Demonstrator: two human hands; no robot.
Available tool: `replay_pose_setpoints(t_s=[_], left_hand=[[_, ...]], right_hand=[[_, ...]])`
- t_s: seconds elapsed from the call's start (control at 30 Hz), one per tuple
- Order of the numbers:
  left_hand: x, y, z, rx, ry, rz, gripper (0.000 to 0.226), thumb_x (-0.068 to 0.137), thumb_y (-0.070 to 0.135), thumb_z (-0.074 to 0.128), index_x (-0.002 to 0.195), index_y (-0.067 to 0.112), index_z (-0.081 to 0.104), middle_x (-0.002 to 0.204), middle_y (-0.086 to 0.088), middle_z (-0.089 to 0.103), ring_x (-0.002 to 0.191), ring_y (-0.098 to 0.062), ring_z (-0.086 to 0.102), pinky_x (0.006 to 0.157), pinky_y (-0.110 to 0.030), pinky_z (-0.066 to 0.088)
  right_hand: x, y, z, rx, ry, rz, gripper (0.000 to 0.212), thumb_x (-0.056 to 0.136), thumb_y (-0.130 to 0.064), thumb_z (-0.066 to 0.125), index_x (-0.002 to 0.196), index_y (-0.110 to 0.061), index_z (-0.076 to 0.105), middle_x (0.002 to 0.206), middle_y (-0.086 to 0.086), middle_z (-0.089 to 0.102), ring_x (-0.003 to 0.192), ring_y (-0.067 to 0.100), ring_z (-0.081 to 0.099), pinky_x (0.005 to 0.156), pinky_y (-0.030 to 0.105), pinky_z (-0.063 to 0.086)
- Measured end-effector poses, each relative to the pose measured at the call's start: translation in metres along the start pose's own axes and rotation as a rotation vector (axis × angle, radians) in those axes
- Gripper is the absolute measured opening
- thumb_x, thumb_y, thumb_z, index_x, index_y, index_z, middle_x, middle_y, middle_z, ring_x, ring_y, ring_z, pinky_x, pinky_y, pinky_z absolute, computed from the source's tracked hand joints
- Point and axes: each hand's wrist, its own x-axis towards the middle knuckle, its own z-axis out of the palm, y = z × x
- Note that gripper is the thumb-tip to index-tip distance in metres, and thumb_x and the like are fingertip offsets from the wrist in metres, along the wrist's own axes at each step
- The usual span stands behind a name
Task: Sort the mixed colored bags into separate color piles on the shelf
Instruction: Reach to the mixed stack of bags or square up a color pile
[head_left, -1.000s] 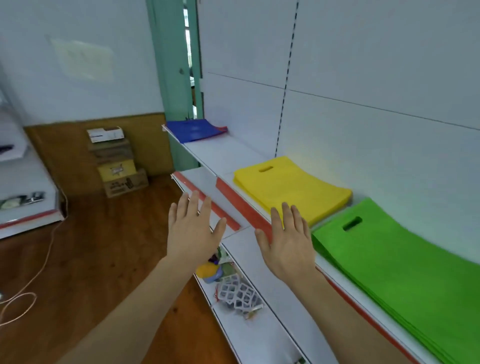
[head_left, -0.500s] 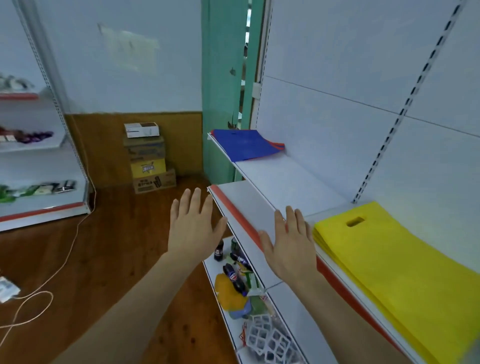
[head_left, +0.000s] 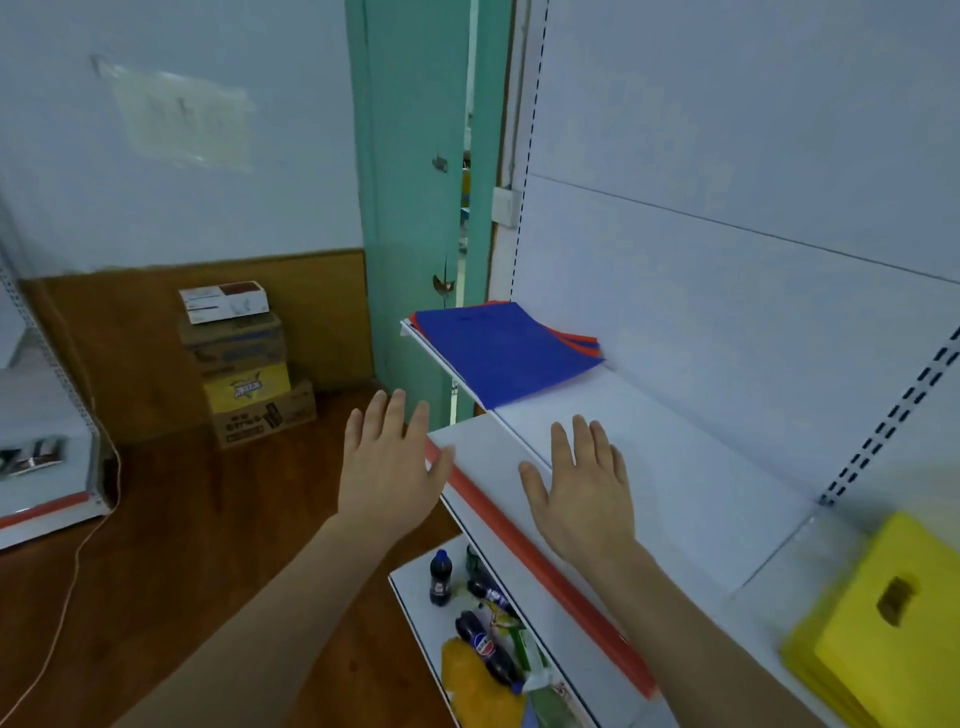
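Observation:
A mixed stack of bags (head_left: 501, 356), blue on top with red edges showing beneath, lies at the far left end of the white shelf (head_left: 691, 467). A yellow pile of bags (head_left: 883, 623) with a cut-out handle sits at the right edge of the view. My left hand (head_left: 389, 467) hovers flat in the air left of the shelf's front edge, fingers straight, holding nothing. My right hand (head_left: 582, 488) is held flat over the bare shelf surface, short of the blue stack, also empty.
A lower shelf (head_left: 426, 587) holds soda bottles (head_left: 440, 577) and snack packets. Stacked cardboard boxes (head_left: 244, 364) stand on the wooden floor by the wall. A green door frame (head_left: 410, 208) rises behind the shelf end. Another shelf unit (head_left: 41, 457) is at far left.
The view has swung left along the shelf: the green pile has left the frame, the yellow pile has slid to the right edge, and the blue-and-red stack is nearer. Both hands stay flat and empty.

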Motion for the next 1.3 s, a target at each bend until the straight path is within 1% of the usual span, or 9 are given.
replay_pose_setpoints(t_s=[0.33,0.6,0.8,0.97,1.07,1.13,1.17,1.23,1.3], left_hand=[[0.166,-0.021,0.059,-0.007,-0.069,0.101,0.076,0.102,0.070,0.018,0.162,0.026,0.032,0.170,-0.008,0.031,0.159,-0.031,0.019,0.130,-0.054,0.016],[0.260,-0.036,0.115,-0.083,-0.178,0.198,0.081,0.102,0.072,0.015,0.165,0.023,0.028,0.173,-0.009,0.022,0.162,-0.030,0.010,0.131,-0.053,0.010],[0.325,-0.056,0.156,-0.114,-0.249,0.420,0.084,0.101,0.074,0.012,0.164,0.021,0.030,0.173,-0.011,0.023,0.161,-0.032,0.013,0.131,-0.054,0.009],[0.354,-0.063,0.172,-0.148,-0.327,0.628,0.088,0.099,0.077,0.009,0.161,0.021,0.037,0.172,-0.011,0.025,0.160,-0.032,0.015,0.130,-0.055,0.010],[0.354,-0.060,0.180,-0.185,-0.365,0.755,0.092,0.097,0.081,0.004,0.163,0.024,0.034,0.174,-0.008,0.019,0.161,-0.031,0.010,0.130,-0.054,0.007],[0.350,-0.054,0.184,-0.208,-0.385,0.854,0.095,0.094,0.084,0.000,0.165,0.028,0.029,0.175,-0.003,0.014,0.162,-0.029,0.006,0.130,-0.054,0.006],[0.349,-0.050,0.185,-0.206,-0.396,0.905,0.095,0.093,0.084,-0.001,0.165,0.030,0.026,0.176,-0.001,0.013,0.162,-0.028,0.005,0.130,-0.055,0.006],[0.346,-0.044,0.189,-0.179,-0.408,0.972,0.094,0.093,0.084,-0.001,0.166,0.029,0.022,0.176,0.000,0.013,0.162,-0.029,0.006,0.130,-0.057,0.007],[0.345,-0.041,0.189,-0.149,-0.383,0.985,0.095,0.093,0.083,-0.004,0.166,0.027,0.022,0.175,-0.002,0.017,0.161,-0.030,0.010,0.129,-0.059,0.009]], right_hand=[[0.160,-0.014,0.048,-0.003,-0.005,0.136,0.082,0.104,-0.068,0.015,0.166,-0.016,0.027,0.174,0.013,0.019,0.161,0.032,0.010,0.129,0.051,0.018],[0.224,-0.031,0.075,-0.056,-0.126,0.214,0.087,0.100,-0.075,0.011,0.165,-0.021,0.028,0.174,0.011,0.017,0.162,0.032,0.008,0.129,0.055,0.013],[0.244,-0.049,0.097,-0.089,-0.273,0.328,0.080,0.102,-0.073,0.020,0.164,-0.024,0.028,0.174,0.004,0.019,0.161,0.031,0.013,0.128,0.058,0.014],[0.240,-0.066,0.098,-0.095,-0.271,0.443,0.064,0.110,-0.055,0.022,0.166,-0.026,0.024,0.175,-0.005,0.016,0.162,0.026,0.011,0.129,0.055,0.014],[0.231,-0.080,0.097,-0.103,-0.253,0.488,0.058,0.112,-0.050,0.023,0.165,-0.030,0.026,0.175,-0.006,0.016,0.162,0.025,0.009,0.130,0.054,0.012],[0.226,-0.087,0.095,-0.119,-0.223,0.601,0.059,0.110,-0.055,0.026,0.164,-0.031,0.030,0.175,0.001,0.015,0.162,0.028,0.007,0.129,0.054,0.012],[0.224,-0.089,0.092,-0.129,-0.204,0.711,0.062,0.108,-0.059,0.027,0.162,-0.030,0.033,0.174,0.007,0.017,0.160,0.032,0.010,0.128,0.054,0.015],[0.216,-0.090,0.086,-0.160,-0.164,0.943,0.066,0.103,-0.067,0.030,0.153,-0.025,0.043,0.162,0.016,0.033,0.151,0.037,0.027,0.122,0.053,0.028],[0.209,-0.089,0.083,-0.163,-0.130,1.043,0.063,0.101,-0.069,0.033,0.139,-0.021,0.049,0.142,0.012,0.052,0.133,0.034,0.045,0.109,0.050,0.042]])
